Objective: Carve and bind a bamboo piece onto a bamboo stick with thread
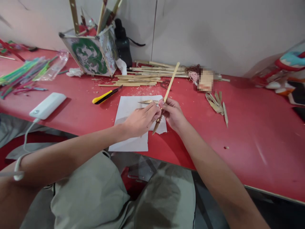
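Note:
A pale wooden stick (pixel 172 83) slants upward between my hands, with a dark, pointed lower end wrapped in something brown. My left hand (pixel 143 119) is closed round its lower part, the fingertips pressed together. Against it, my right hand (pixel 173 114) pinches the stick a little higher, thumb on its side. Beneath the hands lie sheets of white paper (pixel 128 144) on the red table (pixel 238 149). Another pointed brownish piece (pixel 148 102) rests on the paper, just beyond my left hand.
A yellow and black cutter (pixel 107 95) lies left of the paper. Thin sticks (pixel 140 79) are heaped behind it, beside a tool-filled box (pixel 91 55) and a black bottle (pixel 123 46). A white power bank (pixel 48 105) sits left; dry husks (pixel 216 104) lie right.

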`<state>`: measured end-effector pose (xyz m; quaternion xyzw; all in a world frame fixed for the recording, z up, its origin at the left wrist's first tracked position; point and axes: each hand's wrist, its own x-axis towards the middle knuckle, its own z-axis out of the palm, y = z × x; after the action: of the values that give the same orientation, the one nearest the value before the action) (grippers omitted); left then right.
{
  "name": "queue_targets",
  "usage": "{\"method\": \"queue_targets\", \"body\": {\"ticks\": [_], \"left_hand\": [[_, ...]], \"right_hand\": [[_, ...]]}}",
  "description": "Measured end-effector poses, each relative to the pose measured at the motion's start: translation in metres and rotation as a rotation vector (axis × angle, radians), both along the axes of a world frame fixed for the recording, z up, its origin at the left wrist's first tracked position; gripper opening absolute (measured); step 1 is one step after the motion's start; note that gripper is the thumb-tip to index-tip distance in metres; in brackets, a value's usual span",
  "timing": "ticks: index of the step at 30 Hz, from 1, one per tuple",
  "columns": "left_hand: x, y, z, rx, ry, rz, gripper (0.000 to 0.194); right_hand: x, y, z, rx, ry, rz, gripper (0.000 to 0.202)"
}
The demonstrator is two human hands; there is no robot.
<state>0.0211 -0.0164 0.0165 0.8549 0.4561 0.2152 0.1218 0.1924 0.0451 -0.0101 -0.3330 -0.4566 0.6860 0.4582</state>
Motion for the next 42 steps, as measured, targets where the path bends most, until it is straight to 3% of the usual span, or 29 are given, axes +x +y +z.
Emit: {"method": "queue_targets", "body": {"ticks": [5,14,26,33,42], "left_hand": [[-0.002,0.001,0.003,-0.024,-0.048,0.033,0.017],[-0.008,0.008,-0.004,-0.096,-0.105,0.054,0.014],[-0.007,0.007,-0.007,-0.112,-0.173,0.068,0.010],[-0.006,0.002,-0.001,-0.049,-0.190,0.157,0.013],[-0.002,-0.005,0.005,0.066,-0.145,0.101,0.009]], "right_hand": [[0.001,0.002,-0.002,0.026,-0.039,-0.064,0.027],[0.000,0.003,-0.004,0.011,-0.001,-0.093,0.029],[0.002,0.001,-0.006,0.018,0.003,-0.005,0.033],[0.001,0.001,-0.003,0.029,0.003,-0.070,0.035],[0.001,-0.001,-0.002,0.028,-0.023,-0.066,0.033]]}}
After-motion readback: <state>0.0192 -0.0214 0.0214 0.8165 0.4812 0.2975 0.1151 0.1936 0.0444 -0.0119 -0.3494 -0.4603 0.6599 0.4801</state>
